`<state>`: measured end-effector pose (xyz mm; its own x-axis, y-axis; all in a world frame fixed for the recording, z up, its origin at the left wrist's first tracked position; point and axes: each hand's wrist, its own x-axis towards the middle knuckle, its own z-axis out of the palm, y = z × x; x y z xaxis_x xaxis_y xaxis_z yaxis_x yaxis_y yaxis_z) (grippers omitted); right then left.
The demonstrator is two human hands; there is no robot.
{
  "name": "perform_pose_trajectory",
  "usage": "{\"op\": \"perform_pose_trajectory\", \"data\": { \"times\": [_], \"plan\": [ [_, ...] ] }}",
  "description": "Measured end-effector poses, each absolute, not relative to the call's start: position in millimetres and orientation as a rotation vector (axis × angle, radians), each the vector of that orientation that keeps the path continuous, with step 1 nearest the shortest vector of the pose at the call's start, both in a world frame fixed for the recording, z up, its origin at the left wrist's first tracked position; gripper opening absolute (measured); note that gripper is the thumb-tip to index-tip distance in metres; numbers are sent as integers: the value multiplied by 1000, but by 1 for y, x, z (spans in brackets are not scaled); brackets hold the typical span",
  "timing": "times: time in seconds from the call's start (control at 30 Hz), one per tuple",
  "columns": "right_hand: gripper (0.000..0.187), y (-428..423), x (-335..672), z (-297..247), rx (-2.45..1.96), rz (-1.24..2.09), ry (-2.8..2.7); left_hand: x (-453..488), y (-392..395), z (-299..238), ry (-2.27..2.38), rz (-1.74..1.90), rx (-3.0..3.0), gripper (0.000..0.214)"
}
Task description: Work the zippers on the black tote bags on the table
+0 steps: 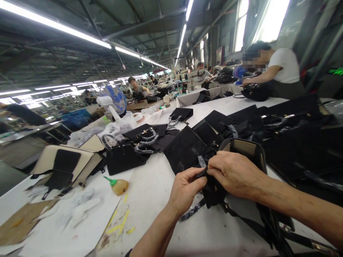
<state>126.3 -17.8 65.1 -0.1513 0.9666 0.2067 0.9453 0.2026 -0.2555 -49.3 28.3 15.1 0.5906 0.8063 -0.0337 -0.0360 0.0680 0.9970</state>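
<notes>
My left hand point(186, 189) and my right hand point(235, 174) both pinch the near edge of a black handbag point(249, 150) with a beige lining, which stands open on the white worktable point(150, 192). The fingers of both hands are closed on the bag's dark fabric flap between them. A black strap point(193, 211) wrapped in clear film trails from the bag toward me.
Several more black bags point(184, 146) and cut pieces lie across the table beyond. A small glue bottle point(118, 185) with a green tip lies at the left, near a beige bag point(66, 164). A blue fan point(114, 100) stands further back. Other people work at far tables.
</notes>
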Motion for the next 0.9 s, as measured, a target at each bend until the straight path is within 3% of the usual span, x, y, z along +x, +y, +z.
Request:
{"op": "perform_pose_trajectory", "data": {
  "times": [0.43,0.7,0.9],
  "plan": [
    [20,-20,126,67,-1809,-36,-2185,-43,29,18,882,876,1646,22],
    [17,-26,182,70,-1692,262,-2164,-49,22,18,956,850,1510,26],
    [13,-12,183,73,-1810,229,-2077,-51,19,15,989,850,1629,28]
  ]
}}
